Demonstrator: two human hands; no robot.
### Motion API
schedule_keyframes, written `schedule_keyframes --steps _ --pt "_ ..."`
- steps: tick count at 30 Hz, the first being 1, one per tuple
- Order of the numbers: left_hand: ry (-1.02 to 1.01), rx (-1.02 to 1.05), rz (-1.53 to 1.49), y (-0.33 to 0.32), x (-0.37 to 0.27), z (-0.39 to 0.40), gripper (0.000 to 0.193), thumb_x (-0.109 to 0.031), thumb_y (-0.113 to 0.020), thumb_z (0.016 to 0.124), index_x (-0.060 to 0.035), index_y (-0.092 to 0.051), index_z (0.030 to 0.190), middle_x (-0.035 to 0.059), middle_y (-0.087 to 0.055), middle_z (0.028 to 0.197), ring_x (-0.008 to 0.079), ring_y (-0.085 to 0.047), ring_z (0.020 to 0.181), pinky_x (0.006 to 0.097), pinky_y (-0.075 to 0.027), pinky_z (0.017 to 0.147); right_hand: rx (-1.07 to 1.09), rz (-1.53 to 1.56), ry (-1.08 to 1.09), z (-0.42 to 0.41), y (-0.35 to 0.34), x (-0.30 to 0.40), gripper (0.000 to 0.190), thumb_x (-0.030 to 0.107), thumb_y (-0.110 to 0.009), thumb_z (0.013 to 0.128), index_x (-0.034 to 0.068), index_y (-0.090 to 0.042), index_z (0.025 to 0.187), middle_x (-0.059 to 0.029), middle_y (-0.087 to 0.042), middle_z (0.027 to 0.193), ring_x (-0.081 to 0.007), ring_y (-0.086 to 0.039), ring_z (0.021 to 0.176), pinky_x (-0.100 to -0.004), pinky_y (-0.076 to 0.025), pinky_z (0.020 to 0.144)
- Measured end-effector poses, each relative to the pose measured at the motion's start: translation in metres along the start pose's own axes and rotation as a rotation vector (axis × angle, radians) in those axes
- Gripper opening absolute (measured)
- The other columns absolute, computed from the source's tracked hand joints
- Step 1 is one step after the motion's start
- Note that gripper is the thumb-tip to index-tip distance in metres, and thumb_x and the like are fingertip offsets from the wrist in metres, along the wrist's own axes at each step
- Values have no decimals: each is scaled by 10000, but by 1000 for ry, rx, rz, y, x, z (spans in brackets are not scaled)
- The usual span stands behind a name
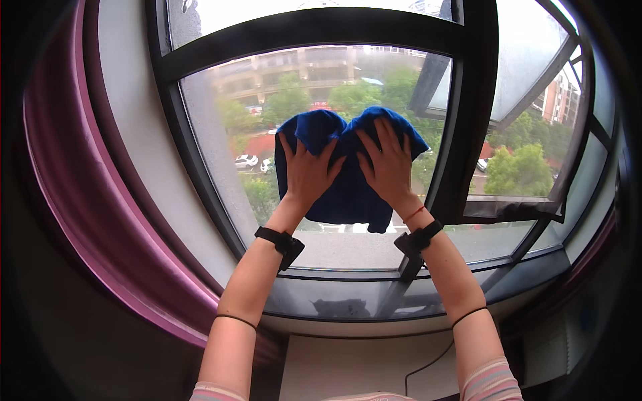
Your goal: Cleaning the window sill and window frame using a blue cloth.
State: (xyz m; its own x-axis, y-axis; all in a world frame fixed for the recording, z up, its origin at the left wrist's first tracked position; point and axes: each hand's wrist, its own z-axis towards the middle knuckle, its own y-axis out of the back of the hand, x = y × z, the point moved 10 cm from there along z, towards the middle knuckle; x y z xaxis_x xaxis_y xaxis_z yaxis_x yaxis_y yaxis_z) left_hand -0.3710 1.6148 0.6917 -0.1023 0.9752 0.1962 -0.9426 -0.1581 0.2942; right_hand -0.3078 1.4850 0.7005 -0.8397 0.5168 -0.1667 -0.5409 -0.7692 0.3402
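A dark blue cloth (346, 200) is spread against the window pane (235, 125), its lower edge hanging loose. My left hand (310, 173) presses the cloth's left half, with a fold flopping over the fingertips. On the right half lies my right hand (388, 160), its fingers spread and pointing up. Both palms are hidden, since only the backs of the hands face me. The two hands are side by side with a small gap of cloth between them.
Dark window frame bars (451, 125) border the pane. To the right, an outward-tilted sash (531, 65) shows beyond a dark-edged panel. A purple curtain (100, 215) hangs at left. Below run a glossy sill (341, 298) and a thin cable (426, 368).
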Motion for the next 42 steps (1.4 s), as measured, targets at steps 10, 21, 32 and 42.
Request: schedule_keyframes --steps 10,21,32,42 --pt "110 -171 139 41 84 28 516 -461 -652 923 -127 -673 1315 199 -700 1139 474 -582 1185 733 -115 1179 -160 -81 89 91 -18 70 507 317 -606 956 246 -549 1455 -123 -451 1552 -260 -396 1465 -596 -371 1097" --pt "181 -38 62 -9 109 -138 419 -344 -585 888 -38 -665 1163 221 -602 1304 456 -432 1383 838 -48 1119 38 -53 184 -32 -120 156 466 316 -556 956 117 -623 1372 -87 -530 1518 -211 -458 1432 -273 -464 1050" --pt "359 368 -27 -31 127 -306 658 -325 -707 900 -100 -503 1483 244 -432 1523 492 -313 1458 696 -182 1188 236 123 575 -132 -174 213 475 162 -585 888 131 -642 1359 -38 -536 1491 -194 -457 1414 -393 -420 1131" --pt "215 -237 273 114 187 -26 504 -311 -609 1001 73 -543 1320 331 -599 1184 504 -549 1147 572 -384 981 -221 194 324 149 -25 181 582 108 -628 842 158 -589 1421 -60 -362 1648 -206 -334 1521 -461 -229 1251"
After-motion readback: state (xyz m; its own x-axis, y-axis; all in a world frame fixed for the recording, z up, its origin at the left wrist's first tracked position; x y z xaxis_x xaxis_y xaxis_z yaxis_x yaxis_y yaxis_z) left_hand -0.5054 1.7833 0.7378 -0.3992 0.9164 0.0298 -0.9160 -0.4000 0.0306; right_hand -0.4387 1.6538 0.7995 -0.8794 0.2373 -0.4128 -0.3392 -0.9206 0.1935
